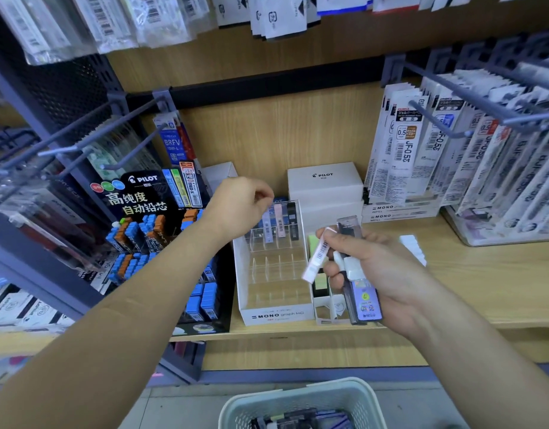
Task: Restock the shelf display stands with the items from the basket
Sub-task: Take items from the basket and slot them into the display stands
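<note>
A clear tiered MONO display stand (pixel 278 314) sits on the wooden shelf. Its back row holds a lilac lead case (pixel 268 227), a pink case (pixel 279 221) and a black case (pixel 293 219); the lower tiers show no cases. My left hand (pixel 239 205) hovers at the back row with curled fingers and pinches the top of the lilac case. To the stand's right, my right hand (pixel 375 267) grips a bundle of several lead cases (pixel 361 292), one white case sticking out to the left. The pale basket (pixel 353 394) stands below on the floor with more cases inside.
A black Pilot lead display (pixel 161 230) with blue and orange cases stands left of the stand. White Pilot boxes (pixel 326 184) sit behind it. Hanging refill packs (pixel 437 150) on metal hooks (pixel 446 97) fill the right; bare hooks jut out at left.
</note>
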Demonstrator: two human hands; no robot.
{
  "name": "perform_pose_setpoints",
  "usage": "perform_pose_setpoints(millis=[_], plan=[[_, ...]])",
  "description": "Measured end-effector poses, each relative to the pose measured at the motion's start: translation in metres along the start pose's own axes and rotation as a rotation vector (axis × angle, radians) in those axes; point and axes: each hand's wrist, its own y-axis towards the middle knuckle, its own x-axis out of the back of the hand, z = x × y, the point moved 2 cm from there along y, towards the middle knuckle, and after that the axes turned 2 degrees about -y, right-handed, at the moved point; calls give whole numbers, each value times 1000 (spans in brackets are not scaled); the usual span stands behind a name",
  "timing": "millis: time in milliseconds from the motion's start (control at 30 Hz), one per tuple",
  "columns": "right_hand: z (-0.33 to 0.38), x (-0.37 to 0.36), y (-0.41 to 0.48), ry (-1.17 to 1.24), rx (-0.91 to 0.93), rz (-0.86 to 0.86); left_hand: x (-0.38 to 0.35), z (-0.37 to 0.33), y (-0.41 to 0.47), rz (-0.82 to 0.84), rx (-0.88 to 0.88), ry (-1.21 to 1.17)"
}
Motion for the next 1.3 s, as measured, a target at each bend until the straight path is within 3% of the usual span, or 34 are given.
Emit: perform_pose_setpoints(millis=[67,133,233,333,433,567,700,800,967,1300], plan=[[2,2,1,39,29,-41,8,-18,-15,44,132,-326],[3,4,2,72,39,-62,14,-36,-32,303,234,-646],[3,4,1,49,53,-72,20,-48,-49,592,214,-727],[2,1,-1,7,73,-70,21,-47,-53,510,224,-872],[1,-3,-3,-16,71,-65,21,-37,-53,307,250,-946],[4,-1,-2,22,-21,-129,33,-10,-41,-6,249,-663],[5,6,4,105,-47,-146,29,-1,-26,-28,176,-270],[6,7,5,118,-43,-128,14,-1,-14,33,116,-110],[7,7,6,141,-33,-69,-4,0,-3,114,53,0],[6,8,5,146,-16,-37,-15,-4,4,40,49,-41]])
